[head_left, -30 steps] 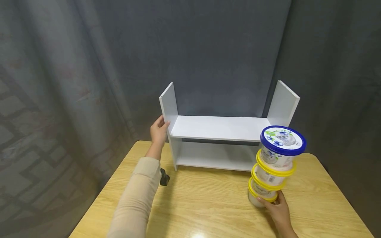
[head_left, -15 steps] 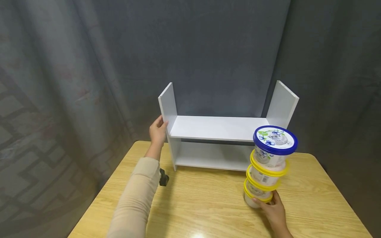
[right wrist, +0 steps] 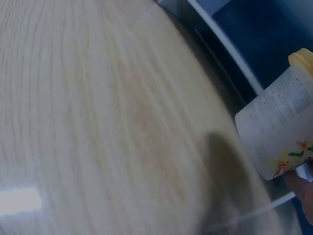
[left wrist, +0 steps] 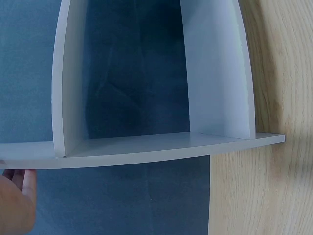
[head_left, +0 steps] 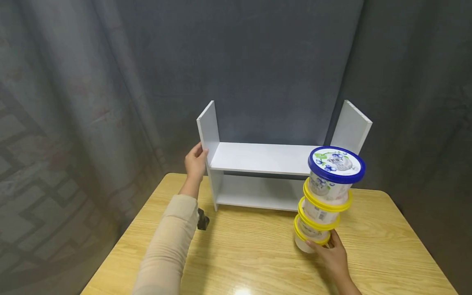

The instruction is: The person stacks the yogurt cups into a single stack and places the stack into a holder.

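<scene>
Several lidded tubs stand in a leaning stack in the head view: a blue-lidded tub (head_left: 336, 164) on top, yellow-lidded tubs (head_left: 320, 211) below. My right hand (head_left: 333, 256) grips the bottom tub (head_left: 304, 245), thumb on its near side. In the right wrist view this white tub (right wrist: 279, 122), printed with flowers, appears held above the table, its shadow apart from it. At the white shelf (head_left: 265, 157), my left hand (head_left: 195, 164) pinches the left side panel by its front edge. The left wrist view shows fingertips against that panel (left wrist: 146, 154).
The two-tier shelf stands at the back of the wooden table (head_left: 250, 254), its right panel (head_left: 352, 125) partly behind the stack. Dark grey curtains (head_left: 276, 69) hang behind. A small black object (head_left: 203, 220) shows beside the left sleeve (head_left: 171, 241).
The right hand has carried the stack of tubs leftward and slightly up, closer in front of the shelf. My left hand keeps its hold on the side panel.
</scene>
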### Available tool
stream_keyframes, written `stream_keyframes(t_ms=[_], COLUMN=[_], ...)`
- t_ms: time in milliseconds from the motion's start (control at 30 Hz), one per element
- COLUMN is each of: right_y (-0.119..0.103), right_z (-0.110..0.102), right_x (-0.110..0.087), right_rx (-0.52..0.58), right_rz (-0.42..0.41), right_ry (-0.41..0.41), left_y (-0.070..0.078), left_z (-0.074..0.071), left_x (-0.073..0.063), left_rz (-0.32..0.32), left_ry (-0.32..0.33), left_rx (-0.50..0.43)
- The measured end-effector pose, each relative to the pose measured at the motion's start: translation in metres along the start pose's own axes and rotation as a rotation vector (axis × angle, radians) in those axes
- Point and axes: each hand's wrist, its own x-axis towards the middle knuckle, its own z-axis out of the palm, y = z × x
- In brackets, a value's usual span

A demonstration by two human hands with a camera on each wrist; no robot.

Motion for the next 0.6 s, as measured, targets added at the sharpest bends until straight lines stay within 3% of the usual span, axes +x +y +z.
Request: stream_keyframes(t_ms=[100, 333, 400, 600], right_y=[0.011, 0.025, 0.013, -0.069], right_z=[-0.001, -0.003, -0.004, -0.002], right_x=[0.006, 0.030, 0.027, -0.006], right_rx=[-0.031, -0.076, -0.102, -0.081], right_rz=[-0.025, -0.128, -0.145, -0.117], right_ry=[0.017, 0.076, 0.066, -0.035], left_y=[-0.010, -0.011, -0.012, -0.013], left_z=[0.004, 0.005, 0.005, 0.008], left_x=[-0.004, -0.007, -0.008, -0.010], left_rz=[-0.009, -0.008, 0.001, 0.030], left_ry=[-0.002, 0.005, 0.009, 0.007], left_rx=[-0.002, -0.016, -0.023, -0.028])
